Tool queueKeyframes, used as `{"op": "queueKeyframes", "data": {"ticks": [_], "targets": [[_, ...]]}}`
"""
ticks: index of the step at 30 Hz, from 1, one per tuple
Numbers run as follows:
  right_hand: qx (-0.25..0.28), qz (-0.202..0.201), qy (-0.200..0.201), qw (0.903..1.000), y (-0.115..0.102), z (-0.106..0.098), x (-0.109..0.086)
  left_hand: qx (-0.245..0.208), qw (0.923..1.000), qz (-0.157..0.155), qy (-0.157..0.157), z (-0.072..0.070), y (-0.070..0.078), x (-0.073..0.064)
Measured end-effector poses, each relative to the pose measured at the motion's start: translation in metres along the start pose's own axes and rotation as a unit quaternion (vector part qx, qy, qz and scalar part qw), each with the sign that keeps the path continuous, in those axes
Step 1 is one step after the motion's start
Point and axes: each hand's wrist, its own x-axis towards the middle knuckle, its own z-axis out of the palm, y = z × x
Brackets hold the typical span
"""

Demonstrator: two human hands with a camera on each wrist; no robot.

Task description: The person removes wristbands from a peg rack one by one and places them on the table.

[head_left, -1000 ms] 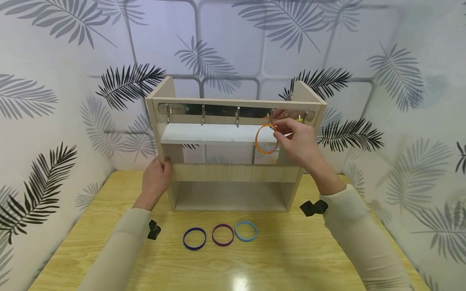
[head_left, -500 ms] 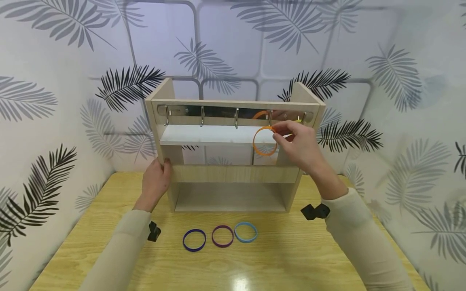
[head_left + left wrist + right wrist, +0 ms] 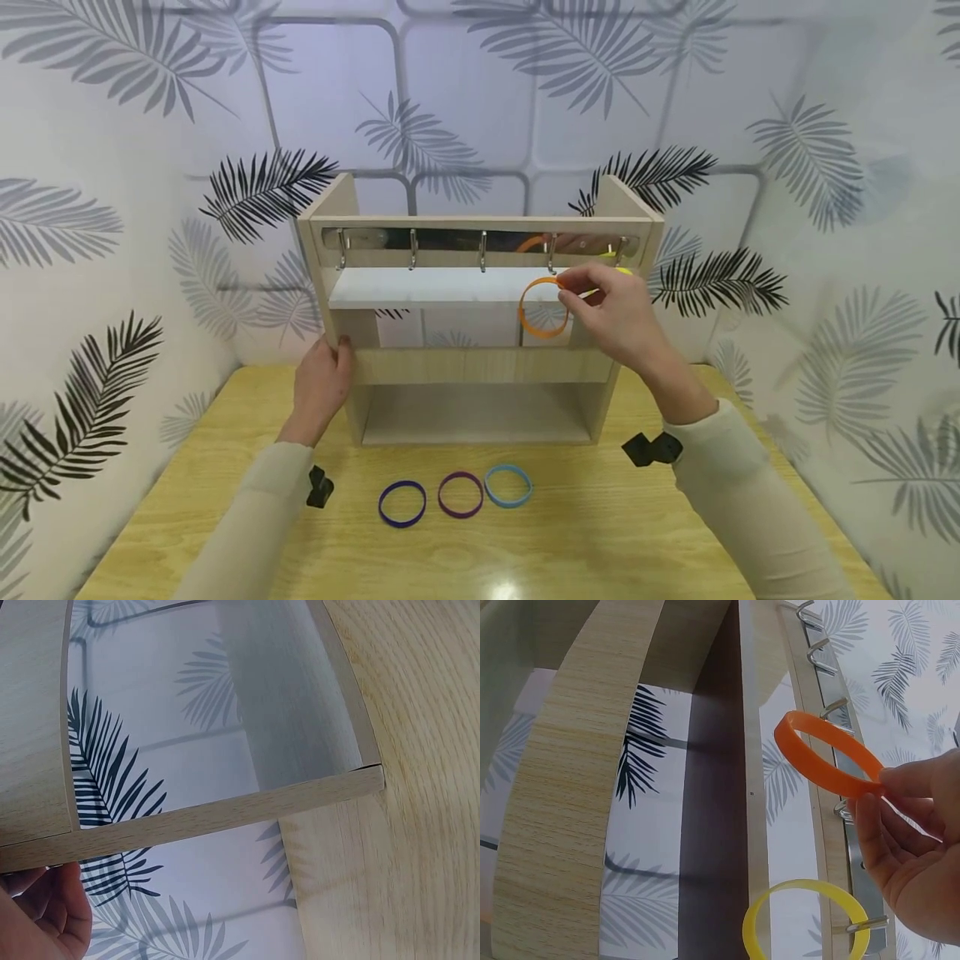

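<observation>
My right hand (image 3: 611, 312) pinches an orange wristband (image 3: 829, 754) between thumb and fingertips. The band hangs just below and in front of the fourth hook (image 3: 552, 252) from the left on the metal hook rail (image 3: 450, 240). In the right wrist view a yellow wristband (image 3: 806, 883) hangs on the end hook; in the head view my hand mostly hides it. My left hand (image 3: 322, 383) grips the left side panel of the wooden shelf unit (image 3: 480, 365), its fingers partly hidden behind the panel edge.
In front of the unit, a dark blue wristband (image 3: 402, 504), a purple wristband (image 3: 461, 495) and a light blue wristband (image 3: 508, 486) lie in a row on the wooden table (image 3: 570, 550). Leaf-patterned wall covering (image 3: 465, 100) stands close behind the unit.
The orange wristband and my right hand have shifted slightly left, away from the fourth hook. The whole scene sits a little lower in view. My left hand keeps its grip.
</observation>
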Motion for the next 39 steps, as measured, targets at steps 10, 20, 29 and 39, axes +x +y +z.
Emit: {"op": "queueKeyframes", "data": {"ticks": [10, 20, 29, 39], "targets": [[0.008, -0.009, -0.028, 0.9995, 0.005, 0.007, -0.006, -0.003, 0.9999, -0.014, -0.005, 0.008, -0.006, -0.009], [0.020, -0.004, -0.047, 0.9987, -0.004, 0.007, -0.010, -0.003, 0.9999, 0.008, 0.008, 0.004, -0.004, -0.003], [0.006, -0.002, -0.076, 0.9971, -0.013, 0.009, -0.015, 0.002, 0.9997, 0.014, 0.021, 0.002, -0.003, 0.002], [0.011, -0.027, -0.088, 0.9957, -0.015, 0.014, -0.022, 0.005, 0.9999, 0.007, 0.015, 0.003, -0.003, 0.001]]}}
